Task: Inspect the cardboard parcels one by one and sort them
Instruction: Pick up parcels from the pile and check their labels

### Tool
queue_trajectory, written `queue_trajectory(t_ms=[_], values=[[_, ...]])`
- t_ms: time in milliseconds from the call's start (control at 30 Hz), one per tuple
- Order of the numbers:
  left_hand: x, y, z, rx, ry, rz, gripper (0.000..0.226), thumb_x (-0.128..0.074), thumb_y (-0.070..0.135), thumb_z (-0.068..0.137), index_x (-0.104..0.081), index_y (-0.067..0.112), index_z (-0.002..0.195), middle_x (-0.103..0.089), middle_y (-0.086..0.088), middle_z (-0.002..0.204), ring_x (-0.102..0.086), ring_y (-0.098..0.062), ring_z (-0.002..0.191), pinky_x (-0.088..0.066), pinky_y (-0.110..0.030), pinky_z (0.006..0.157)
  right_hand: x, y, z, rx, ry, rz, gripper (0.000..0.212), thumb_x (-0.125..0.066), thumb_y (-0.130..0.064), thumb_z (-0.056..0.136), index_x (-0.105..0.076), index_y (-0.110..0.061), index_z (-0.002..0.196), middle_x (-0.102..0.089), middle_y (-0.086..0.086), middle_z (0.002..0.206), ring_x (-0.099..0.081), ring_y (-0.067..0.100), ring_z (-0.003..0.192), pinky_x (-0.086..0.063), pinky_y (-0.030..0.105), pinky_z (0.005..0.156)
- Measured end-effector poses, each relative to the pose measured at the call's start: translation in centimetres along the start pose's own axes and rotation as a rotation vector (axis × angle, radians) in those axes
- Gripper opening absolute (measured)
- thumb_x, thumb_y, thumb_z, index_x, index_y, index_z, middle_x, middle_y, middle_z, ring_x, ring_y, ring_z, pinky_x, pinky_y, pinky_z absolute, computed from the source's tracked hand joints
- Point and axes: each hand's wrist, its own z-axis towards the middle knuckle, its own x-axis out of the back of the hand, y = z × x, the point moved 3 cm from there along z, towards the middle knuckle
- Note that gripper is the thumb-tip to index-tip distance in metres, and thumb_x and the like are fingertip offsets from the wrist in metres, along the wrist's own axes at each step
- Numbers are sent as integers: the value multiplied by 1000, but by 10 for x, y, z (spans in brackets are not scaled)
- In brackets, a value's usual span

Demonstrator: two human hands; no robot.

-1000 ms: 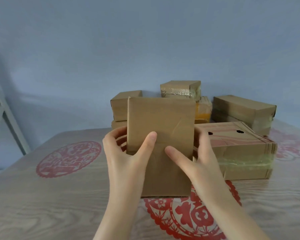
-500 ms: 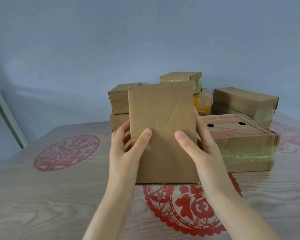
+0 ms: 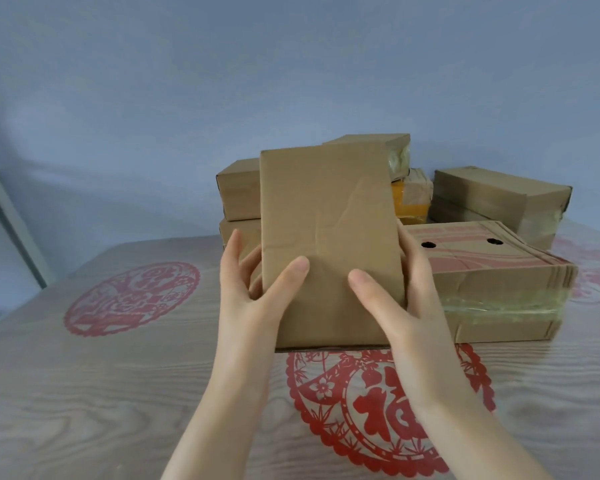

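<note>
A plain brown cardboard parcel point(image 3: 326, 230) is held upright above the table, its creased broad face toward me. My left hand point(image 3: 257, 299) grips its left edge, thumb on the front and fingers behind. My right hand point(image 3: 395, 303) grips the right edge the same way. Behind it stand more parcels: two stacked brown boxes point(image 3: 238, 192) at left, a small box point(image 3: 397, 150) on a yellow-taped one point(image 3: 411, 195), a long box point(image 3: 499, 195) at right, and a large flat carton point(image 3: 492, 278) with red print and two holes.
The wooden table point(image 3: 84, 393) carries red paper-cut medallions, one at left point(image 3: 132, 296) and one under the held parcel point(image 3: 378, 410). A blue wall rises behind. A pale frame point(image 3: 11, 216) leans at the far left.
The parcel has been lifted a little higher and closer to me, tilting slightly. Both thumbs have shifted on its front face.
</note>
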Motion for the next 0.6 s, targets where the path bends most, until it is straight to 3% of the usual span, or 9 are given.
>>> queue_trajectory(t_ms=[67, 133, 200, 267, 400, 467, 600], values=[[-5, 0, -2, -2, -59, 19, 119, -92, 33, 60, -23, 44, 156, -57, 20, 137, -63, 2, 115, -58, -17, 80, 7, 2, 4, -58, 63, 86, 78, -73, -46, 70, -40, -44, 141, -64, -24, 122, -64, -3, 106, -58, 22, 80], [-7, -3, -2, -5, -101, 32, 111, -85, 30, 65, -24, 41, 156, -58, 20, 137, -63, 3, 116, -57, -15, 81, 12, 5, 6, -91, 77, 114, 73, -70, -45, 68, -44, -41, 137, -65, -19, 120, -66, -2, 102, -58, 21, 75], [-5, -4, 0, -2, -105, 16, 98, -76, 32, 67, -31, 38, 154, -61, 17, 136, -64, -2, 118, -59, -21, 86, 10, 5, 5, -80, 31, 101, 72, -76, -46, 75, -43, -41, 138, -65, -21, 121, -65, -3, 104, -58, 20, 78], [1, -3, 2, 5, -82, -17, 90, -75, 33, 68, -39, 35, 151, -64, 13, 135, -66, -7, 117, -59, -28, 87, 6, 2, 2, -27, -41, 70, 72, -70, -44, 80, -38, -43, 144, -60, -24, 129, -61, -5, 113, -55, 18, 87], [2, -2, 2, 3, -112, -16, 72, -72, 32, 71, -54, 28, 140, -72, 8, 123, -71, -9, 107, -59, -22, 77, 3, 0, 2, 23, -78, 64, 74, -63, -38, 81, -34, -44, 149, -55, -23, 138, -56, -5, 122, -52, 16, 94], [-1, -3, 2, 15, -176, 1, 71, -72, 30, 72, -54, 29, 141, -72, 8, 124, -70, -9, 108, -57, -17, 76, 7, 3, 4, -15, -38, 97, 74, -63, -39, 79, -37, -44, 147, -59, -22, 133, -60, -2, 117, -55, 24, 92], [-3, -3, 0, 44, -229, 5, 79, -73, 32, 72, -48, 34, 147, -69, 9, 128, -68, -11, 114, -59, -23, 84, 9, 4, 5, -50, -49, 96, 76, -64, -41, 77, -36, -44, 148, -60, -21, 133, -61, -2, 116, -54, 29, 96]])
